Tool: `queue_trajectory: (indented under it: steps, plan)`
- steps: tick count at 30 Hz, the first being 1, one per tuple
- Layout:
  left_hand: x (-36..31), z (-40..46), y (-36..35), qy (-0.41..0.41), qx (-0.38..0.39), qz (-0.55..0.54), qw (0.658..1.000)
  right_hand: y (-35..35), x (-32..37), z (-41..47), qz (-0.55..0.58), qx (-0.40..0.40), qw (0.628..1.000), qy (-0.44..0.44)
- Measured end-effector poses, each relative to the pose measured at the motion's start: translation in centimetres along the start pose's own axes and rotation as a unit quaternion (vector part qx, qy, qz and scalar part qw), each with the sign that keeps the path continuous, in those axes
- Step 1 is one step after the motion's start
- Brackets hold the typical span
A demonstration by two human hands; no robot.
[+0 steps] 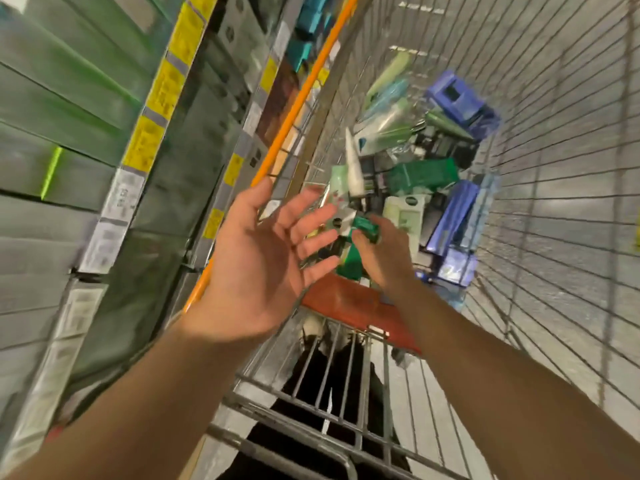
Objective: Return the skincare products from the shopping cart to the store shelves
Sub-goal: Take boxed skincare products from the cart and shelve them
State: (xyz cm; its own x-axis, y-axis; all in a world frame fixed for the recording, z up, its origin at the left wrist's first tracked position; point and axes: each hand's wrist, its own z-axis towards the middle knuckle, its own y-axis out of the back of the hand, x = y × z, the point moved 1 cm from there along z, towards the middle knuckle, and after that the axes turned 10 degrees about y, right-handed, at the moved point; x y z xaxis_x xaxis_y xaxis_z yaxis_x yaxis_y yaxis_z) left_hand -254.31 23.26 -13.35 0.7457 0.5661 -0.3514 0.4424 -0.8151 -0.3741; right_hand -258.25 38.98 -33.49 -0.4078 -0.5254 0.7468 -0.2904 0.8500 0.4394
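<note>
Grey wire shopping cart (540,140) below: right hand (375,252) pinches a small glossy green box (363,227); left hand (263,258) spread flat, holding nothing.

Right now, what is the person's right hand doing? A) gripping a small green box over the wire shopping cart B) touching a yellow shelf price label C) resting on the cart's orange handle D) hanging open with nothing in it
A: the right hand has its fingers curled round the small green box above the wire shopping cart, while the left hand is spread open beside it.
</note>
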Motion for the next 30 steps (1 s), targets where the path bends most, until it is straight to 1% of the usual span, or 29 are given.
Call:
queue_trajectory:
  steps: [5, 10, 12, 14, 17, 20, 22, 25, 28, 30]
  plan:
    - [0.3, 1.1, 1.0, -0.002, -0.039, 0.018, 0.999, -3.4, -1.6, 4.1, -0.121, -0.005, 0.993, -0.015]
    - [0.2, 1.8, 0.9, 0.002, -0.054, 0.030, 0.998, -4.7, -2.0, 6.4, -0.167, -0.023, 0.984, -0.051]
    - [0.3, 2.0, 0.9, 0.002, -0.056, 0.040, 0.998, -4.5, -1.9, 6.6, -0.161, -0.031, 0.984, -0.066]
    - [0.4, 2.1, 0.9, 0.004, -0.063, 0.049, 0.997, -3.7, -1.6, 6.1, -0.118, -0.028, 0.990, -0.073]
    - [0.5, 1.9, 0.3, 0.011, -0.062, 0.047, 0.997, -1.7, -0.7, 3.8, 0.009, -0.059, 0.997, -0.052]
    - [0.4, 1.5, -0.4, 0.016, -0.072, 0.056, 0.996, 0.8, 2.0, 1.4, 0.145, -0.104, 0.984, -0.027]
    - [0.3, 1.0, -0.9, 0.013, -0.087, 0.065, 0.994, 2.6, 4.5, -0.1, 0.221, -0.105, 0.970, -0.015]
    - [-0.4, 0.0, -2.1, -0.033, -0.117, 0.074, 0.990, 5.8, 8.5, -2.4, 0.283, -0.086, 0.955, 0.036]
    - [-1.4, -2.1, -3.6, -0.093, -0.160, 0.106, 0.977, 8.6, 12.6, -4.9, 0.326, -0.062, 0.940, 0.081]
    - [-2.0, -3.5, -4.2, -0.136, -0.165, 0.131, 0.968, 10.0, 15.3, -6.6, 0.345, -0.048, 0.930, 0.116]
